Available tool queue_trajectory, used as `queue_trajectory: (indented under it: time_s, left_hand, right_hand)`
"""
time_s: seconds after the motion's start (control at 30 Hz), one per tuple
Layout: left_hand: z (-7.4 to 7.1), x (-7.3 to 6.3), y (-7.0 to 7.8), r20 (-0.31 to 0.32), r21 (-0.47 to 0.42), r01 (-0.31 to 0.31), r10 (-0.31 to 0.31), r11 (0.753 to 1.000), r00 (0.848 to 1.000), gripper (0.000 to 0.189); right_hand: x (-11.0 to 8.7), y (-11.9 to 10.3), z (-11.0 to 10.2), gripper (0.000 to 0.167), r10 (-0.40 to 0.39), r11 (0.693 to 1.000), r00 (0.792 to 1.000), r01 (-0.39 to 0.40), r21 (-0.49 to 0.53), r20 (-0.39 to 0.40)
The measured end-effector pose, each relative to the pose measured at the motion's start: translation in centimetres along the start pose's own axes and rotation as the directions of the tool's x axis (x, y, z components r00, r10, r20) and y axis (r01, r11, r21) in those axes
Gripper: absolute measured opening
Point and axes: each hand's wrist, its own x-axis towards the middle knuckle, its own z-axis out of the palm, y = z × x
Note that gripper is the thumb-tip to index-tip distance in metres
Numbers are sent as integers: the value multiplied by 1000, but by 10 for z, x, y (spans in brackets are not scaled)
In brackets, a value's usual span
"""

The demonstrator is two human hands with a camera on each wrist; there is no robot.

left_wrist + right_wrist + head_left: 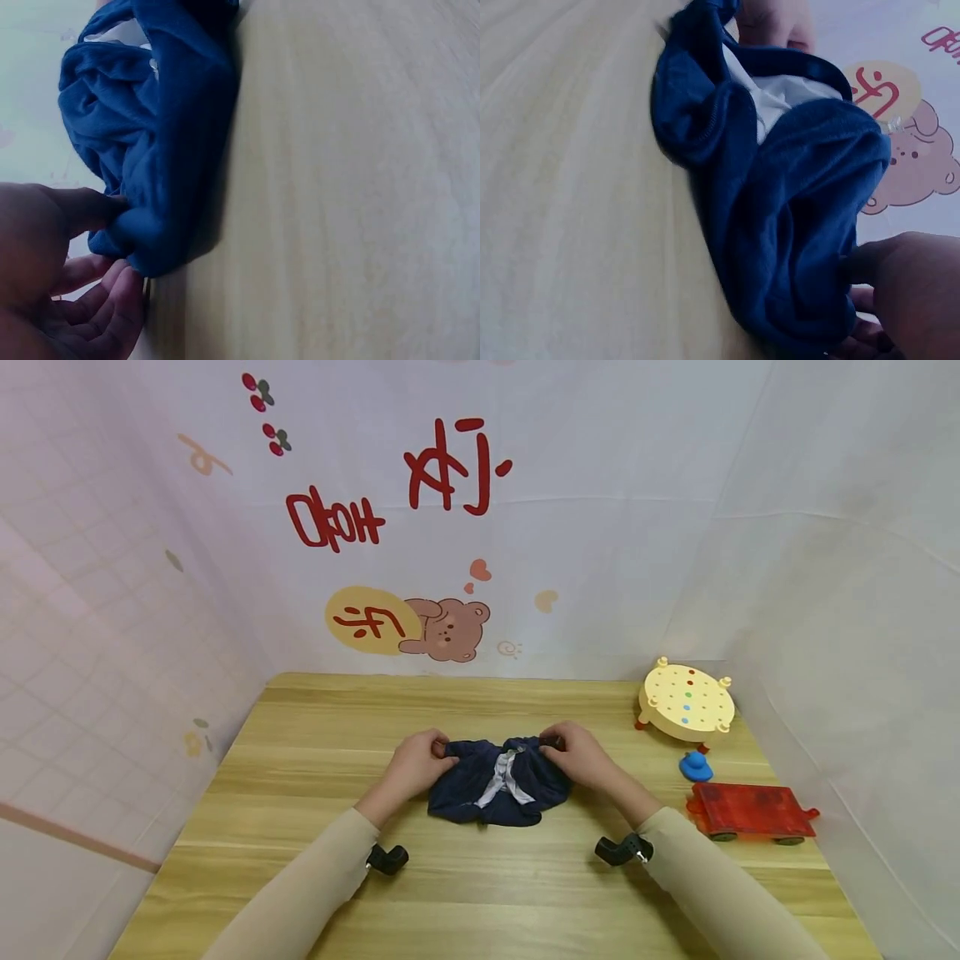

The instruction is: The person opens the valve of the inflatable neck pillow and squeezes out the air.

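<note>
A crumpled navy-blue cloth garment (pixel 457 789) with white inner parts lies bunched on the wooden table in the head view. At its upper left corner my left hand (pixel 422 762) pinches the fabric between thumb and fingers. My right hand (pixel 581 756) grips the opposite upper corner. In the left wrist view, the thumb and fingers of the left hand (pixel 82 270) hold a fold of the blue garment (pixel 150 150). From the right wrist, the garment (pixel 780 202) shows a white lining, with the right hand (pixel 911 289) holding its near end; some fingertips are hidden behind the cloth.
At the back right stands a round cream pegged toy (pixel 686 700). A small blue toy (pixel 696 767) sits in front of it, and a red translucent wheeled cart (pixel 753 810) is nearer the right edge. Printed white sheets (pixel 585 527) enclose the wooden table (pixel 487 893).
</note>
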Motion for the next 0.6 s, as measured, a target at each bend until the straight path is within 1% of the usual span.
queue_trajectory:
  time_s: [0.1,0.2,0.3,0.4,0.47,0.6]
  left_hand:
    - [2,1,0,5,24,10,-10,1000,1000,30]
    - [2,3,-3,-5,24,9,-9,1000,1000,24]
    - [-3,5,-11,-31,18,2,-1,1000,1000,22]
    - [-12,3,-21,-47,7,9,-8,1000,999,21]
    - [-18,2,-30,-53,-3,22,-23,1000,998,21]
    - [-27,0,-41,-59,-34,61,-63,998,996,24]
  right_hand:
    - [1,0,0,15,-51,999,998,51,-11,22]
    - [1,2,-4,8,-70,997,997,70,-14,21]
    - [-3,8,-9,6,-32,999,999,32,-12,-8]
    - [-7,16,-17,8,32,999,998,-33,-9,-55]
    - [-11,21,-22,8,71,997,993,-72,-10,-91]
    - [-17,29,-27,9,115,993,982,-119,-16,-150]
